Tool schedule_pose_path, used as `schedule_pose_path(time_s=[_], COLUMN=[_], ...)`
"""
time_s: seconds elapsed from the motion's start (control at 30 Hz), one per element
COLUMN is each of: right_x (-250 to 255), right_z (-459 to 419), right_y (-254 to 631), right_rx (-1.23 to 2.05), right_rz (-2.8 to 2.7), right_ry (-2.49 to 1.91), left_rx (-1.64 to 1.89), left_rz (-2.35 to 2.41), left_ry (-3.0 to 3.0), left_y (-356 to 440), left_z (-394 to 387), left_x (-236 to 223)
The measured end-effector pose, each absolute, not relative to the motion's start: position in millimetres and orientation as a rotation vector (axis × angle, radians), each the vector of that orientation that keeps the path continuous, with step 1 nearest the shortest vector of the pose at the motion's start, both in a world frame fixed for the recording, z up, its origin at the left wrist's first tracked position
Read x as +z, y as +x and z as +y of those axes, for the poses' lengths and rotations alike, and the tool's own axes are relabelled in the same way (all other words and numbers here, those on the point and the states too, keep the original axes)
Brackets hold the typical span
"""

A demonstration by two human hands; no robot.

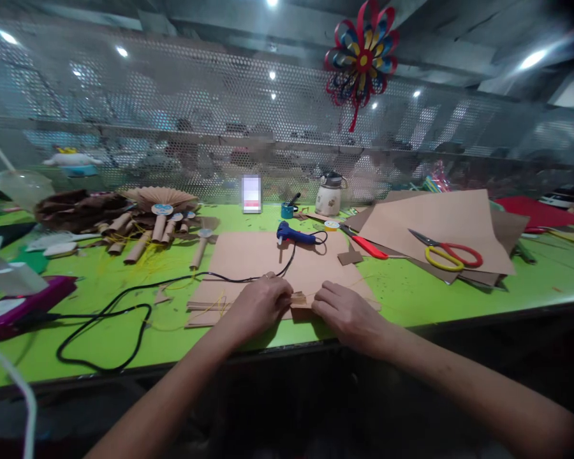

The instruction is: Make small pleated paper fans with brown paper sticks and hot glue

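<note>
Brown paper (249, 252) was laid flat close to the front edge of the worktop (421, 290), with layered folds (205, 306) along its near side. The folds were pinched by the fingers of the left hand (263, 299); the fingers of the right hand (347, 315) were bent together against the paper, but whether anything was pinched there could not be told. Pleats could be skewed if uneven pressure was applied by the two hands, or sprung open if the grip was eased too soon. The sheet could also be tipped over the edge if it was pulled too near. Farther off, the paper was crossed by a black cord (210, 275); if that was snagged by the left forearm, the blue glue gun (296, 236) on the sheet's far part could be dragged, and the paper smeared if glue was dripped. Whether it was heated could not be told.
</note>
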State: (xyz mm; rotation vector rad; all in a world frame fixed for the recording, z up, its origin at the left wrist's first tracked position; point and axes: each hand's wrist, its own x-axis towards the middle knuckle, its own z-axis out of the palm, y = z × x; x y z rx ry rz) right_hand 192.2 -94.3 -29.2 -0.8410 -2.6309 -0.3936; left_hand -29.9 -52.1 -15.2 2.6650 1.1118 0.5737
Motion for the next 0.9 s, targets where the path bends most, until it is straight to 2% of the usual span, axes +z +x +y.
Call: schedule_pose_path(time_s=[0.37,0.6,0.73,0.9], right_x=[-15.0,-8.1,-23.3,-42.5], right_z=[-80.5,-75.6,-90.0,-103.9], right_y=[182.4,183.2,185.9,189.2], right_rx=[0.000,-0.024,-0.153,-0.147], right_rz=[-2.445,-2.576,-2.602,-2.521], right_ry=[-1.044,-1.092,-0.941,-0.882], left_rx=[0.601,0.572,0.553,0.560], left_rz=[1.100,1.136,1.163,1.170], left_ry=[2.693,2.727,2.778,2.805], left_y=[-31.8,-33.3,-31.0,-29.2], left_z=[-54.1,-51.5,-53.0,-55.0], left_x=[-19.2,-23.3,-24.3,-22.5])
